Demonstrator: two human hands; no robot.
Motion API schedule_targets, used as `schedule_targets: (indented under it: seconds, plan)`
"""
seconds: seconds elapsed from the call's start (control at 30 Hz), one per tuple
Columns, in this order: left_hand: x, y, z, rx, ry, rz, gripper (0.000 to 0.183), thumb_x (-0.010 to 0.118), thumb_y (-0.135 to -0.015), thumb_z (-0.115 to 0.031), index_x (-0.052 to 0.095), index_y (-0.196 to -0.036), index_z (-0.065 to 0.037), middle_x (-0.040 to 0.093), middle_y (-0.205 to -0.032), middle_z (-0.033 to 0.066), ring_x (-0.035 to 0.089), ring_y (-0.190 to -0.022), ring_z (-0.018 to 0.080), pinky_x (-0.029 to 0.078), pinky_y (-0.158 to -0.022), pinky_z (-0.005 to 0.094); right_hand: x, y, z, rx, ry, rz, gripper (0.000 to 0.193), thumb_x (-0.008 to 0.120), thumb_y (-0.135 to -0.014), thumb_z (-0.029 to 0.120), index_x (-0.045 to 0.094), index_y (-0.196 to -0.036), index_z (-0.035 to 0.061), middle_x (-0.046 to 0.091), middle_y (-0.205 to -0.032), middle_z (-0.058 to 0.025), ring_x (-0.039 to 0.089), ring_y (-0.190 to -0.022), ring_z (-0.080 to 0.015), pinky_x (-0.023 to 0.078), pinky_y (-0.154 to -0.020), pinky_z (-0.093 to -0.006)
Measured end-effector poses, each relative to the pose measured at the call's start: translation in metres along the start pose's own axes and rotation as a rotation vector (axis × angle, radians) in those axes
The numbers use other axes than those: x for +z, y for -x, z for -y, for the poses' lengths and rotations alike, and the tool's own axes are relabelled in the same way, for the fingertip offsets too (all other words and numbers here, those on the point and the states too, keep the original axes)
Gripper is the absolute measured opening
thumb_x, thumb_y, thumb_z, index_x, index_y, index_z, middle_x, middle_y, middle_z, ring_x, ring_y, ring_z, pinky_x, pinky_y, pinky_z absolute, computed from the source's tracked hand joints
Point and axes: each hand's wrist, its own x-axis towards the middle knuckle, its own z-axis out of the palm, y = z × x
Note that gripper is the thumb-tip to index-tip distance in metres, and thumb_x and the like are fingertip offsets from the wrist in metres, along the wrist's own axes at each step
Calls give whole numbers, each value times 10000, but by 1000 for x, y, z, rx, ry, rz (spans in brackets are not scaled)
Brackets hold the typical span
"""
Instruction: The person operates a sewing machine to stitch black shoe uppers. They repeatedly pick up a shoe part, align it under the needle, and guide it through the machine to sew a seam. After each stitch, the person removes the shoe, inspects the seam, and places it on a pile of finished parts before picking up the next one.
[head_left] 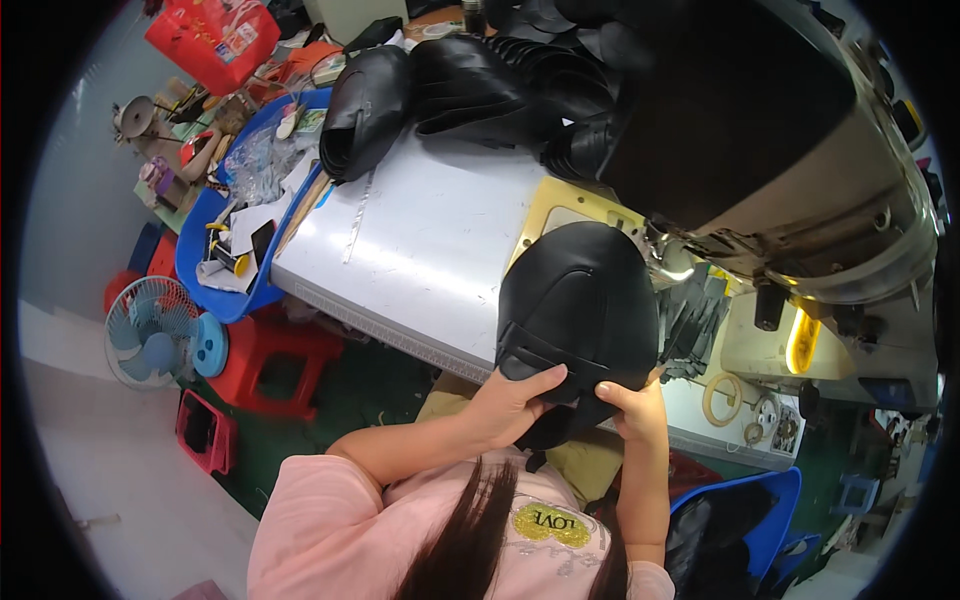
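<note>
Both hands hold a black leather shoe upper [580, 290] close in front of my chest, its rounded toe end pointing away from me. My left hand [515, 405] grips its near left edge, with the thumb on top by a strap-like band. On the near right edge, my right hand [632, 405] has its thumb pressed on the leather. The other fingers of both hands are mostly hidden beneath it. Just beyond the upper is the yellow plate [560, 205] of a sewing machine [790, 200], partly covered by the upper.
Stacks of black leather uppers [470, 90] lie along the far side of the white worktable [420, 240]. Left stands a blue bin [215, 270] with papers and plastic, near a red stool [275, 365] and a fan [150, 335]. A blue container [785, 510] with black pieces is at right.
</note>
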Motion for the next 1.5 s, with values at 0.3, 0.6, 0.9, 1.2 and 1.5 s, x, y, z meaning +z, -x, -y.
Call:
schedule_targets:
  seconds: [0.3,0.6,0.9,1.2,1.5]
  plan:
    - [-26,-4,4,-187,-73,81,289,530,-843,-97,470,-1115,-21,553,-1016,89,545,-944,199,450,-840,347,4,-5,3,45,62,-15,574,701,-576,-37,476,-1102,-5,558,-999,-76,555,-889,-189,455,-789,-303]
    - [-1,-4,-35,1342,-1908,511,232,588,-665,-38,588,-895,-4,550,-946,159,547,-876,270,465,-727,361,0,-10,12,101,125,1,551,689,-577,-63,490,-1088,-9,570,-987,-70,551,-880,-159,451,-788,-293]
    - [-4,-32,-30,1459,-1907,677,259,584,-660,-69,578,-909,4,555,-1016,161,540,-940,285,458,-714,374,-1,-7,14,90,90,25,503,688,-592,-56,507,-1058,-2,573,-969,-68,556,-867,-150,456,-777,-284]
    - [-10,-36,-33,1464,-1858,653,246,579,-638,-79,585,-877,-19,561,-1018,138,549,-873,252,436,-681,341,-3,-7,8,41,33,27,419,695,-639,-20,528,-1023,-4,592,-918,-63,567,-798,-131,474,-733,-270]
    - [-9,-36,-37,1496,-1875,669,207,571,-653,-94,591,-849,-31,575,-997,121,555,-859,233,426,-692,328,-5,-8,6,57,6,33,428,703,-643,0,525,-1032,-9,586,-941,-63,555,-827,-134,464,-757,-285]
